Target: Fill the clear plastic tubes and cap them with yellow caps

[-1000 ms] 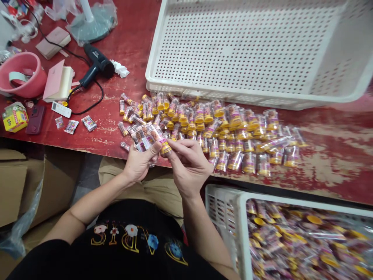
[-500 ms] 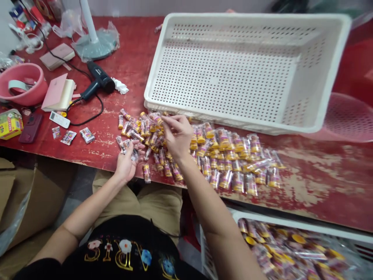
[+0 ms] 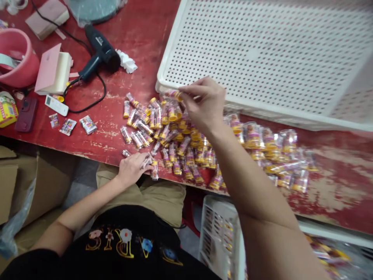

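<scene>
My right hand (image 3: 205, 101) is raised over the pile at the large basket's near edge, thumb and fingers pinched on a small clear tube (image 3: 172, 94) with a yellow cap. Below it spreads a heap of similar yellow-capped tubes (image 3: 169, 134), lying in loose rows along the red table. My left hand (image 3: 133, 169) rests palm down at the table's front edge, fingers curled around a small printed packet (image 3: 147, 160); more inside the palm would be hidden. Right beside its fingertips stands a single yellow-capped tube (image 3: 155, 171).
A big white perforated basket (image 3: 192, 79) fills the back right. At left lie a hair dryer (image 3: 100, 54), a pink notebook (image 3: 49, 70), a white remote (image 3: 56, 105), a phone (image 3: 26, 114), a pink bowl (image 3: 30, 66) and printed packets (image 3: 88, 124). Another white basket (image 3: 220, 233) stands below the table.
My left hand has turned from palm up to palm down and lowered onto the table edge. My right hand, still pinching a tube, has shifted toward the basket's rim. The view has tilted down.
</scene>
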`<state>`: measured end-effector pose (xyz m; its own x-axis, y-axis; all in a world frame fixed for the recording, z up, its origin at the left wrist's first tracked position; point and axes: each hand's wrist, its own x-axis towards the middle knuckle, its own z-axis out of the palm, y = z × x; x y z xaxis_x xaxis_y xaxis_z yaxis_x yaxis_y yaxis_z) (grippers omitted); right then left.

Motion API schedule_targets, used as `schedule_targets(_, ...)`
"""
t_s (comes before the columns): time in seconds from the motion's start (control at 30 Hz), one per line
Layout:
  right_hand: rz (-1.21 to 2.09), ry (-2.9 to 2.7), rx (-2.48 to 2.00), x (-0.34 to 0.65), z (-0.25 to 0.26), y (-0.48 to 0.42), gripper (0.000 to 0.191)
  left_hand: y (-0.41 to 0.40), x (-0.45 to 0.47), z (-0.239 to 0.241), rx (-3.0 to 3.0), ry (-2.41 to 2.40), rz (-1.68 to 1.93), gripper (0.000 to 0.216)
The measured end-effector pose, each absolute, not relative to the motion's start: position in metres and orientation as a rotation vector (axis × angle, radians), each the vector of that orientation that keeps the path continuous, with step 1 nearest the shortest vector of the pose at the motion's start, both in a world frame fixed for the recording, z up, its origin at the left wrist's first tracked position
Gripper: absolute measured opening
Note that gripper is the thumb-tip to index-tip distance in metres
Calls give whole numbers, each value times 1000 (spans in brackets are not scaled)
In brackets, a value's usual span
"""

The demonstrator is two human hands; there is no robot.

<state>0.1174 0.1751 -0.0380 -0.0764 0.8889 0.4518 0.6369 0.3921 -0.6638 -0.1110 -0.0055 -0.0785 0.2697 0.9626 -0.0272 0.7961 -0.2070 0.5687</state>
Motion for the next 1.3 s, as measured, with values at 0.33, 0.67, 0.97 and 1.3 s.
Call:
schedule_targets(0.33,481,-1950,-1718,158,-10,247,33,5,-109,-96,2645,1581,285,29)
schedule_targets(0.67,1110,-2401,-2037,187,-31,310,31,21,-104,-89,2692,1558,122,22)
schedule_targets(0.97,1082,-2313,-2026,181,-32,306,26,24,-103,-74,2542,1546,53,28)
schedule_targets(1.3,1160,-1995,-1679,169,2,275,30,41,-114,-37,1066,1414,1061,38)
